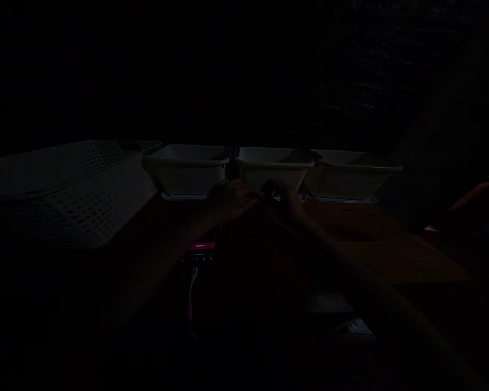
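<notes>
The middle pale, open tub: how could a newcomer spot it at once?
Start at the brown wooden table and look to its far side, right of the big pale perforated basket. There, just beyond the bare left hand and right hand, stands the pale open tub. It alone sits between two others, the left tub and the right tub.

V. dark pic; phone scrn (202, 246) glows, most dtl lost.
</notes>
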Demonstrator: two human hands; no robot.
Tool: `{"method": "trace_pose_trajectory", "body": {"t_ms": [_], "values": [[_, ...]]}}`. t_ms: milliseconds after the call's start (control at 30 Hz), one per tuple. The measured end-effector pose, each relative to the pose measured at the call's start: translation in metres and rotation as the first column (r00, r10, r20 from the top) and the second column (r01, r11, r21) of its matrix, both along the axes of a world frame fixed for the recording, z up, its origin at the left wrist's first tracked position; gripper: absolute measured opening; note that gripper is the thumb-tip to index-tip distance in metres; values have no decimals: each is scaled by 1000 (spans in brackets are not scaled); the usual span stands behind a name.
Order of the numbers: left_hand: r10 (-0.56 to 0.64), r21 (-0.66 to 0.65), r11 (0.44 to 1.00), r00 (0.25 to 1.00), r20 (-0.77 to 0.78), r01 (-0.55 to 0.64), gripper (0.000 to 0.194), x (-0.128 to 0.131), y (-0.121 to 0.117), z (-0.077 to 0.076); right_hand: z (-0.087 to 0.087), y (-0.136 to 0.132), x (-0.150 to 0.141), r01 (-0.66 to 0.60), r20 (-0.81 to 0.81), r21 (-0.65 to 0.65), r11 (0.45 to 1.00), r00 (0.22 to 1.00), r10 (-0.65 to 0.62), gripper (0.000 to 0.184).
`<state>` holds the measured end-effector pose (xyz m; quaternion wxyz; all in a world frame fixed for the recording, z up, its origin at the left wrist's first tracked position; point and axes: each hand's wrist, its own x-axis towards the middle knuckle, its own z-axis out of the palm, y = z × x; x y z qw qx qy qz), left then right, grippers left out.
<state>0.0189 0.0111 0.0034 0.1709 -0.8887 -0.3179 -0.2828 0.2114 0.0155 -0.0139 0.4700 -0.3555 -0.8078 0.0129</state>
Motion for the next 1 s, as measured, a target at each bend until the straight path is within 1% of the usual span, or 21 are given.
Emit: {"method": "trace_pose_trajectory", "body": {"t_ms": [133, 167, 267, 333, 400, 500, 567, 667, 800, 900, 1000], "values": [[-2, 10, 1000, 1000, 5, 2, 22, -2, 2, 2, 1, -4, -1, -58, 0, -5, 998, 998, 58, 25], [-3, 12, 1000, 1000, 19, 2, 23, -2, 2, 2, 1, -5, -1, -79, 1, -16, 997, 997, 79, 28], [16, 20, 1000, 997, 81, -18, 26, -3, 1, 4, -3, -3, -1, -123, 19, -64, 990, 992, 124, 46], [38, 24, 999, 994, 106, -41, 28, -3, 1, 5, -6, 0, 0, -129, 39, -97, 987, 990, 133, 51], [47, 21, 999, 992, 116, -50, 31, -4, 0, 5, -8, 4, 1, -104, 44, -110, 988, 993, 109, 49], [42, -3, 999, 992, 122, -42, 36, -4, 0, 5, -10, 10, 4, -70, 52, -90, 993, 996, 75, 40], [24, -25, 999, 993, 119, -21, 34, -4, 0, 5, -11, 14, 6, -91, 67, -60, 994, 993, 95, 36], [-9, -55, 998, 993, 116, 16, 29, -5, 0, 5, -11, 17, 8, -121, 64, -21, 992, 990, 122, 38], [-30, -94, 995, 990, 139, 43, 29, -5, 1, 4, -10, 13, 8, -142, -31, -44, 989, 990, 140, 52], [-45, -143, 987, 977, 208, 76, 30, -5, 4, 3, -11, 9, 6, -177, -131, -101, 979, 978, 163, 64], [-89, -152, 979, 961, 264, 132, 31, -5, 8, 2, -13, 7, 4, -208, -202, -155, 966, 964, 175, 70]]}}
